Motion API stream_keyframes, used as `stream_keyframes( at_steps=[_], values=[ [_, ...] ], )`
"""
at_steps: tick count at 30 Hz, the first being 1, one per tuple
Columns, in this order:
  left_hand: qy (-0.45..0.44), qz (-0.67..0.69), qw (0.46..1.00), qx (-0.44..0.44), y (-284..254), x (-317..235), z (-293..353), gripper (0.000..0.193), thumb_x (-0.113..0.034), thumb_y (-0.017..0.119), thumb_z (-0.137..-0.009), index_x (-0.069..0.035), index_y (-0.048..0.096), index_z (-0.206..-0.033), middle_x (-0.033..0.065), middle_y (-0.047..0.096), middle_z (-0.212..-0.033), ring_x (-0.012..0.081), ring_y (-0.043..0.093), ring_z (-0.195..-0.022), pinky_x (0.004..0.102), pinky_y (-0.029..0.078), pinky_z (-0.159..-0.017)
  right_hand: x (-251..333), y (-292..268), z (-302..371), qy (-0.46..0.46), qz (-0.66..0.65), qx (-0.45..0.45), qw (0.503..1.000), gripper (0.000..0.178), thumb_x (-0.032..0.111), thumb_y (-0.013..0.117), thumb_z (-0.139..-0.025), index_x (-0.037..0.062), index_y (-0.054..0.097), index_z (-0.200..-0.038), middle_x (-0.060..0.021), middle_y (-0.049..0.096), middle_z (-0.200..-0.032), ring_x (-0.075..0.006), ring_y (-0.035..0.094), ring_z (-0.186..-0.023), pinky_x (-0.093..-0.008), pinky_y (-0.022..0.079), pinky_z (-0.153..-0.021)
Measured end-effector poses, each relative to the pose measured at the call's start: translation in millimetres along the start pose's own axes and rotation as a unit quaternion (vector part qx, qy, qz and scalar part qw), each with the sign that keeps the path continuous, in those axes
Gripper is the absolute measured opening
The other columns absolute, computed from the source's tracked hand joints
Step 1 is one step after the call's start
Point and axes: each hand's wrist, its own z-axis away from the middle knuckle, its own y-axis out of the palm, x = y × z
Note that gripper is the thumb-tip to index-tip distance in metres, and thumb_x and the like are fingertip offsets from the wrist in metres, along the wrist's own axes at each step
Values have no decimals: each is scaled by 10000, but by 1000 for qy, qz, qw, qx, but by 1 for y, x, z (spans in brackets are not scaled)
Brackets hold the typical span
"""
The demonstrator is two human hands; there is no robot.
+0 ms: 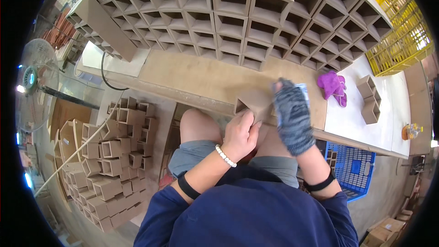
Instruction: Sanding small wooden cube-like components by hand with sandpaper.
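Note:
My left hand (241, 133), with a beaded bracelet at the wrist, is closed on the near side of a brown square box (254, 101). The box is tilted at the table's front edge, one open end turned left. Just to the right of it is my right hand (292, 116), in a grey knitted glove and a little blurred. Its fingers look curled, and a flat white-and-blue piece (302, 90) shows beside the glove. What that hand grips is mostly hidden by the glove.
Stacked brown open boxes (231, 20) line the back of the wooden table (183, 73). Purple cloth (331, 86), a few boxes (368, 98) and a small bottle (411, 131) stand right. More boxes (107, 169) are piled low left, near a fan (36, 80). Crates: yellow (393, 32), blue (354, 167).

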Motion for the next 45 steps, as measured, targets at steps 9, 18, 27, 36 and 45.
stream_keyframes(
  at_steps=[9, 18, 27, 36, 45],
  values=[
    [8, 18, 1000, -10, 1, 2, 0, 194, -27, 563, -730, 0, 472, -899, 184, 537, -779, 369, 533, -710, 411, 432, -602, -32, 28, 4, 26, -9, 30, 999, 373, 32, 427, -803, 25, 507, -1167, -171, 505, -1191, -319, 478, -1098, -402, 348, -961],
    [8, -4, 1000, 10, -1, -5, 2, 157, -47, 566, -743, 3, 461, -848, 191, 535, -767, 373, 527, -697, 429, 421, -599, -27, 25, 2, 1, -12, 56, 998, 366, 74, 399, -830, -9, 483, -1176, -219, 506, -1147, -328, 466, -1105, -390, 330, -980],
    [-17, 56, 998, 6, -5, 3, 1, 137, -29, 556, -755, 6, 456, -842, 175, 530, -755, 347, 529, -693, 388, 429, -605, 3, 19, 1, -43, -52, 52, 996, 325, 90, 478, -789, 18, 529, -1102, -179, 542, -1095, -305, 497, -1064, -393, 362, -945],
    [-355, 653, 666, -62, -46, -20, -15, 263, -196, 499, -887, -6, 548, -1063, 73, 593, -1033, 146, 561, -949, 292, 415, -862, -11, -39, 1, -20, -171, 8, 985, 414, 19, 497, -759, 81, 513, -1167, -137, 530, -1161, -302, 491, -1093, -401, 342, -978],
    [-405, 573, 712, -33, -41, -35, -13, 297, -281, 482, -907, -2, 581, -938, 68, 614, -906, 130, 586, -810, 263, 463, -717, 18, -54, 1, -218, -92, 76, 969, 376, 236, 526, -786, 169, 555, -1155, -42, 499, -1228, -280, 438, -1164, -490, 268, -1017]
  ],
)
